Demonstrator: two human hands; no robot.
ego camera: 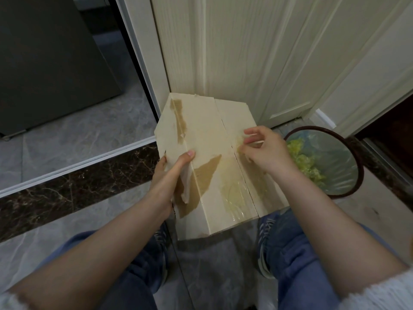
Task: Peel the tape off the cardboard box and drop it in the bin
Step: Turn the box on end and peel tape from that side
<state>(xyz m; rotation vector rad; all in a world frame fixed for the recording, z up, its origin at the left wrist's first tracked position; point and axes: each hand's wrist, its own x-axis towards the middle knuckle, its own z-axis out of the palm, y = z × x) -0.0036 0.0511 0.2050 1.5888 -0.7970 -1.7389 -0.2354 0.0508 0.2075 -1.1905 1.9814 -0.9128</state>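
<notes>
Cardboard box (pixel 207 157), flattened, stiff, light, held above person's knees. Left hand (pixel 176 173) clamps box's left edge. Right hand (pixel 261 148) pinches clear tape (pixel 234 193) at centre seam; thin, clingy, likely tears, so grip lifted end. Bin (pixel 355 157) just right of box.

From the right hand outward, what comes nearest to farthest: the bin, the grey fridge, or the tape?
1. Tape: under the right hand, whose fingers pick at it by the box's seam.
2. Bin: just right of that hand, on the floor.
3. Fridge: far left, past the doorway.
</notes>
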